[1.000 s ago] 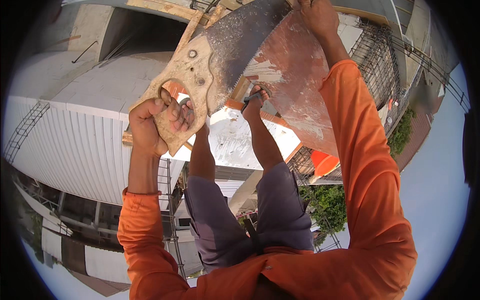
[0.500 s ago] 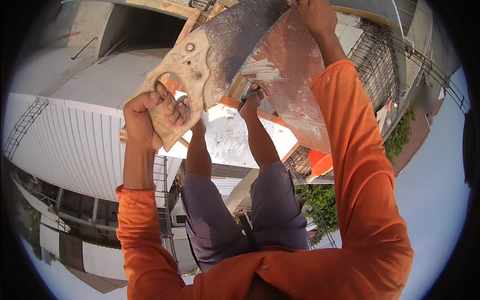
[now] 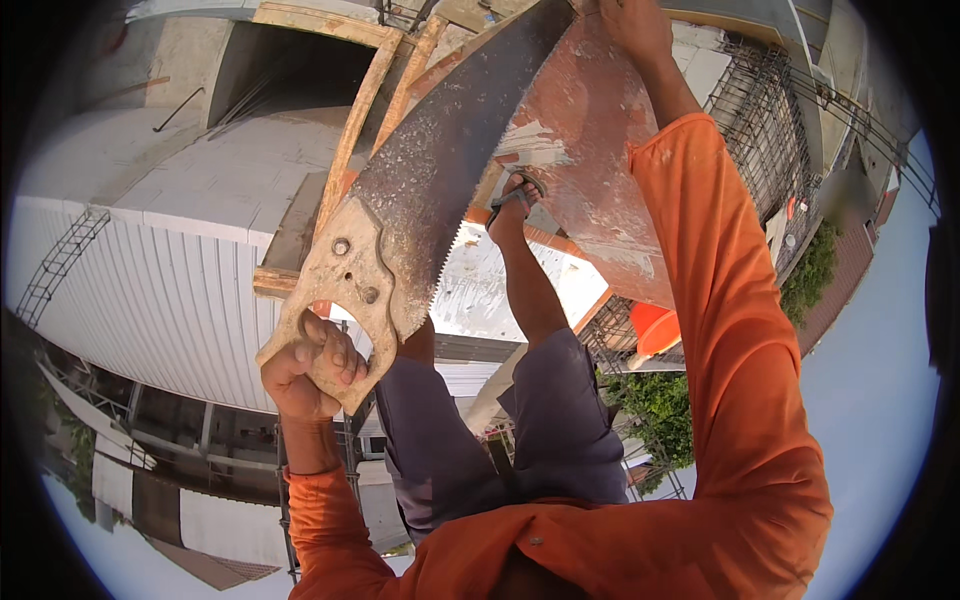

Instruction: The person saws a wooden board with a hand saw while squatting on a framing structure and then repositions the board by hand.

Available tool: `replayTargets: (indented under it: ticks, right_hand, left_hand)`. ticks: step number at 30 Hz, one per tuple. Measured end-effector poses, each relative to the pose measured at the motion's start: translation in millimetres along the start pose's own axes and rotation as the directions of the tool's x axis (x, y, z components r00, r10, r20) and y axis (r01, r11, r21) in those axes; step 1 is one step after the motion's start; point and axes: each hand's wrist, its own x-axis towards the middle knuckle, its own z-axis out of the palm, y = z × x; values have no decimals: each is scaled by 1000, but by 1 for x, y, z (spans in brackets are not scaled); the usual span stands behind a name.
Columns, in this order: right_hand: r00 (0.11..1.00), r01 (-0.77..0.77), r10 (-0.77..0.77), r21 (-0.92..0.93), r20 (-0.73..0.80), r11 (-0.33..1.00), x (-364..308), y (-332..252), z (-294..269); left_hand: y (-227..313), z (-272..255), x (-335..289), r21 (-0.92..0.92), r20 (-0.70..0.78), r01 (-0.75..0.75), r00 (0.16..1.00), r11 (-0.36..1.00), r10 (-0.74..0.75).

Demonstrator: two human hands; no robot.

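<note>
My left hand (image 3: 312, 378) is wrapped round the worn wooden handle of a handsaw (image 3: 435, 160), its fingers through the grip hole. The dark, speckled blade slants up and to the right, teeth facing right. Its far end meets the edge of a reddish-brown board (image 3: 590, 130) smeared with white. At the top of the view, my right hand (image 3: 637, 32) holds that board by its far edge, close to the blade; its fingertips are partly cut off by the frame. One sandalled foot (image 3: 515, 195) shows beside the board; the other is hidden behind the saw.
Below me lies a white-smeared panel (image 3: 480, 300) with wooden edging. Wooden battens (image 3: 350, 140) stand to the left, past a white corrugated wall (image 3: 150, 290). On the right are a rebar cage (image 3: 755, 120) and an orange bucket (image 3: 655, 328). Open drops show around the footing.
My left hand has drawn the saw down toward my body, so more of the blade shows clear of the board. My right hand and the board have hardly shifted.
</note>
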Motion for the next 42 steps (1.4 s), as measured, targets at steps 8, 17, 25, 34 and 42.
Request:
replayTargets:
  ticks: [8,17,25,34,42]
  right_hand:
    - [997,-50,46,69,57,996,14,20,-11]
    - [992,-85,73,120,102,989,19,22,-18]
    - [984,-125,100,174,147,977,14,10,-15]
    - [979,-153,117,227,164,962,1,13,-24]
    - [966,-227,175,302,190,926,-6,34,-43]
  left_hand:
    - [-20,-60,-99,71,-237,-84,967,994,98]
    - [-37,-94,-107,95,-384,-76,917,993,107]
    - [-47,-88,-95,227,-314,-148,924,963,216]
    - [-53,-46,-99,99,-127,-176,974,979,188]
    - [-48,19,-119,402,45,-219,974,889,220]
